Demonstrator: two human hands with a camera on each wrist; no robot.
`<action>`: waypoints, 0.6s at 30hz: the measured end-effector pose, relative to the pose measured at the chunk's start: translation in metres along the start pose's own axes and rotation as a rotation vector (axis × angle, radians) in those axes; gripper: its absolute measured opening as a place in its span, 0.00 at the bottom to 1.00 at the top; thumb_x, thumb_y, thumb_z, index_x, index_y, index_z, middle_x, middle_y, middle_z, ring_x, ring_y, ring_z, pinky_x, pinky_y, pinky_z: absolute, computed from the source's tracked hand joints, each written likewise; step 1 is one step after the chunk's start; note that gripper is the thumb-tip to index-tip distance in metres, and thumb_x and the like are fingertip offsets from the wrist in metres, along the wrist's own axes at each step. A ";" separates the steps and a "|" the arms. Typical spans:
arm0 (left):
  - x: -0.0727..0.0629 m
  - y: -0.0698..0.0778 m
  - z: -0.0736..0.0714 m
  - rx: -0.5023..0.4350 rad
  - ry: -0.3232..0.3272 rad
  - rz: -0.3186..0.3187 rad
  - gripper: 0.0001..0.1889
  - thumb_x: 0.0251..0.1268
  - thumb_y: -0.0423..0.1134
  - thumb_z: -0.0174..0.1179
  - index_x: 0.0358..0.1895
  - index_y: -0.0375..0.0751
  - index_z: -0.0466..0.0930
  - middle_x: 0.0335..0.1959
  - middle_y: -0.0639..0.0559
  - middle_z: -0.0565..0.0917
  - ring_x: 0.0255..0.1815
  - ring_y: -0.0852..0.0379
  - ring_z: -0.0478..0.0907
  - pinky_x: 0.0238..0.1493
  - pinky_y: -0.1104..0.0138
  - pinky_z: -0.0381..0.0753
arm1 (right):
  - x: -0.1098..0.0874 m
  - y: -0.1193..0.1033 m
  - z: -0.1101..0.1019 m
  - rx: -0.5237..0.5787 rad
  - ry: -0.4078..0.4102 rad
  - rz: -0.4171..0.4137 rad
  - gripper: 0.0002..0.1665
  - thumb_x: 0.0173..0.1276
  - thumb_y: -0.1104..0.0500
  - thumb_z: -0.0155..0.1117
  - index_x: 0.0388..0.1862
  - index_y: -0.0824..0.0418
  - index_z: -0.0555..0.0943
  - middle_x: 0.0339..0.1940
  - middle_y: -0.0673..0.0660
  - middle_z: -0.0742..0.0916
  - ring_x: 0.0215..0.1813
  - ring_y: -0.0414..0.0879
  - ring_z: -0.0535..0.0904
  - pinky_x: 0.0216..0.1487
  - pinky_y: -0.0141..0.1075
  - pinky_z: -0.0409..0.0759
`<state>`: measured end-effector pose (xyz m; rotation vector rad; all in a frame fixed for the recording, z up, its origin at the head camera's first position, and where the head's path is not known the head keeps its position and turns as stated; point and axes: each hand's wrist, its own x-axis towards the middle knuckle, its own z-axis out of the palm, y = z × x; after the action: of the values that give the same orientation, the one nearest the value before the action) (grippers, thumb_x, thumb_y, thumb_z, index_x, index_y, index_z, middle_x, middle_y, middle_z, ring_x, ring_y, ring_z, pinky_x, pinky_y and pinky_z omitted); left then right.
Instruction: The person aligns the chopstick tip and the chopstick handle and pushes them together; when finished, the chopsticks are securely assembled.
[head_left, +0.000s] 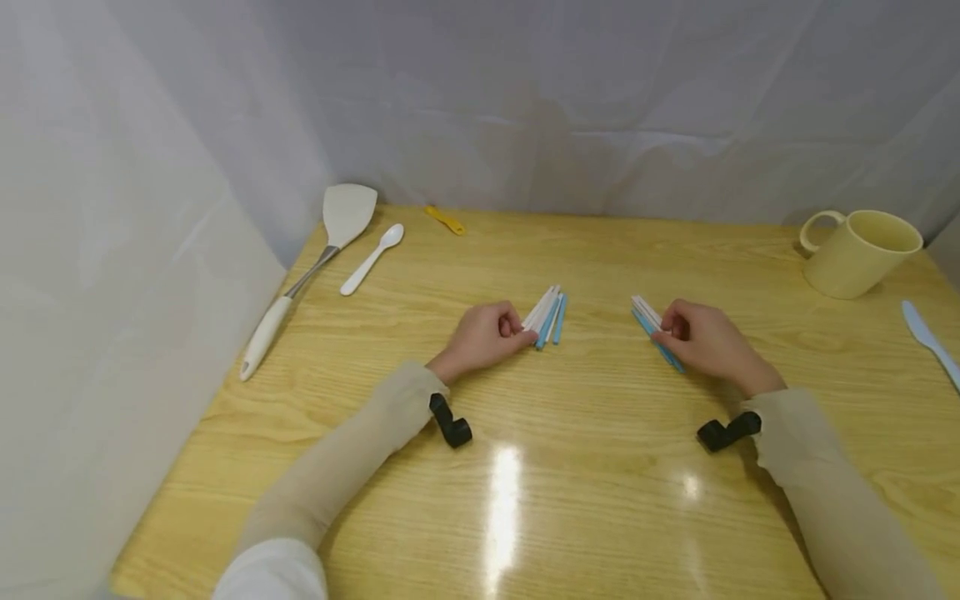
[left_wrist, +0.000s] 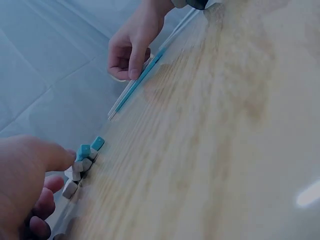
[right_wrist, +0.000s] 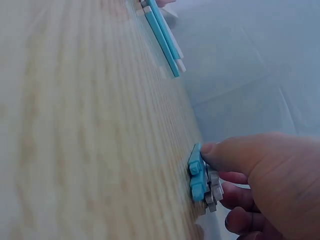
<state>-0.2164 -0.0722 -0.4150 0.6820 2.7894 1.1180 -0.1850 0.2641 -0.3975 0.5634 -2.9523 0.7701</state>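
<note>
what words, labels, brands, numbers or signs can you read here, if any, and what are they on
None: no text can be read in any view.
The mug, spatula, spoon and blue and white sticks show no lettering.
The yellow piece is too small to tell if it is marked.

In the head view, the left arm is stretched from the lower left, its left hand held near the centre; the right arm is extended from the lower right, its right hand held right of centre. On both, the fingers are curled behind an extended thumb.
</note>
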 end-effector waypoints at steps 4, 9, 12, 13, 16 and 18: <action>-0.001 0.005 0.002 0.019 -0.006 0.020 0.11 0.61 0.46 0.65 0.29 0.43 0.80 0.20 0.55 0.74 0.20 0.63 0.68 0.24 0.73 0.66 | -0.001 -0.001 -0.001 -0.010 -0.015 0.021 0.10 0.67 0.57 0.64 0.34 0.63 0.76 0.24 0.54 0.78 0.25 0.42 0.68 0.27 0.34 0.66; -0.003 0.012 0.007 0.072 0.005 0.010 0.10 0.60 0.45 0.65 0.30 0.43 0.84 0.19 0.56 0.76 0.19 0.64 0.68 0.22 0.73 0.66 | 0.000 -0.004 -0.001 -0.023 -0.020 0.028 0.09 0.66 0.60 0.63 0.32 0.65 0.76 0.24 0.55 0.79 0.25 0.43 0.70 0.27 0.33 0.68; -0.005 0.016 0.008 0.094 0.025 -0.006 0.10 0.58 0.45 0.67 0.30 0.41 0.85 0.19 0.55 0.77 0.18 0.64 0.69 0.21 0.74 0.67 | 0.001 -0.006 -0.002 -0.022 -0.013 0.027 0.09 0.66 0.61 0.63 0.32 0.66 0.75 0.24 0.56 0.80 0.26 0.44 0.71 0.28 0.34 0.69; -0.005 0.017 0.009 0.102 0.030 -0.006 0.10 0.58 0.44 0.67 0.31 0.41 0.85 0.19 0.55 0.78 0.18 0.64 0.70 0.21 0.74 0.67 | 0.001 -0.008 -0.002 -0.022 -0.015 0.031 0.09 0.66 0.62 0.63 0.32 0.67 0.75 0.25 0.57 0.80 0.26 0.44 0.71 0.28 0.34 0.69; -0.007 0.019 0.011 0.120 0.054 0.003 0.08 0.58 0.42 0.66 0.31 0.39 0.86 0.19 0.54 0.80 0.18 0.64 0.72 0.20 0.74 0.69 | 0.002 -0.011 -0.002 -0.033 -0.025 0.043 0.09 0.66 0.62 0.62 0.33 0.69 0.74 0.25 0.58 0.80 0.25 0.45 0.72 0.27 0.35 0.70; -0.008 0.019 0.012 0.122 0.077 0.008 0.08 0.58 0.40 0.64 0.31 0.39 0.86 0.19 0.54 0.81 0.18 0.64 0.72 0.20 0.74 0.69 | 0.002 -0.012 -0.002 -0.042 -0.034 0.047 0.09 0.66 0.63 0.61 0.33 0.69 0.74 0.25 0.59 0.80 0.25 0.45 0.71 0.26 0.34 0.69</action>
<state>-0.1994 -0.0556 -0.4116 0.6749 2.9426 1.0037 -0.1825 0.2547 -0.3894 0.5121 -3.0153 0.7072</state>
